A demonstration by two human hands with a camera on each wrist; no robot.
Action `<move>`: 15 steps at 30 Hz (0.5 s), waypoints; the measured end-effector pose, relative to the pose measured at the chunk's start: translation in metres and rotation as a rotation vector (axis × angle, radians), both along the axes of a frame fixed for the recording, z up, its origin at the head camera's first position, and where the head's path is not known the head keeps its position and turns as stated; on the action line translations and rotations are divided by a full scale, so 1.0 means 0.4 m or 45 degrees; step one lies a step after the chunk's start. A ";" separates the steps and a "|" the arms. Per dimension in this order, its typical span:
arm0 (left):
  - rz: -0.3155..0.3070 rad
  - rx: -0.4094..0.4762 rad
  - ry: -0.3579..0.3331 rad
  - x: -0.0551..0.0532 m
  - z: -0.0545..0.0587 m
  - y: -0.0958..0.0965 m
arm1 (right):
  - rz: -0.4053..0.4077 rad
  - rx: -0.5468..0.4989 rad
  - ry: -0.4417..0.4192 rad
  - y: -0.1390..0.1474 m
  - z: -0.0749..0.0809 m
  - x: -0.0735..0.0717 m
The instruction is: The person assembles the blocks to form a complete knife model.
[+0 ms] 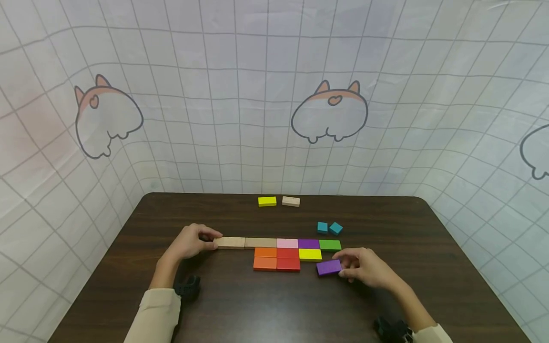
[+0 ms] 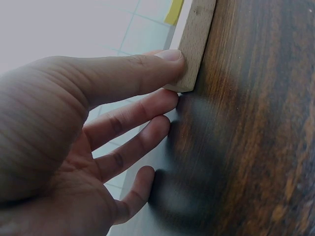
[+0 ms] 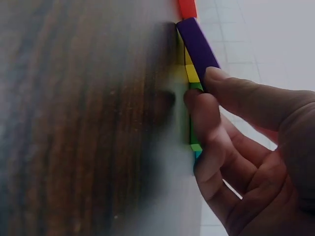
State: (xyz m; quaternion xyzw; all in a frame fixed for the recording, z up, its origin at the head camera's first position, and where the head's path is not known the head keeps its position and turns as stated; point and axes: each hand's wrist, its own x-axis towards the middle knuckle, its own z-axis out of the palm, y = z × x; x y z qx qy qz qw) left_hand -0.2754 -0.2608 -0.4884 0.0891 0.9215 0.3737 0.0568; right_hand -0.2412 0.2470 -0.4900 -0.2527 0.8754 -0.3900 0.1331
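My left hand pinches the left end of a plain wooden block between thumb and fingers; its thumb lies along the block's side in the left wrist view. This block starts a row with another plain block, a pink block, a purple one and a green one. Below them sit orange blocks, red blocks and a yellow block. My right hand pinches a second purple block by its right end, slightly tilted, just below the yellow block.
Two small teal blocks lie behind the row's right end. Farther back, a yellow block and a pale wooden block lie near the far edge of the dark table. A grid-patterned curtain hangs behind.
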 end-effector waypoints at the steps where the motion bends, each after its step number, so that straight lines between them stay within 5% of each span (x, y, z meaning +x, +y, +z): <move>1: 0.000 0.001 0.000 0.000 0.000 0.000 | 0.005 0.007 -0.003 -0.001 0.000 -0.002; 15: 0.016 0.006 -0.011 0.003 -0.001 0.001 | 0.031 0.125 -0.010 -0.016 0.004 -0.019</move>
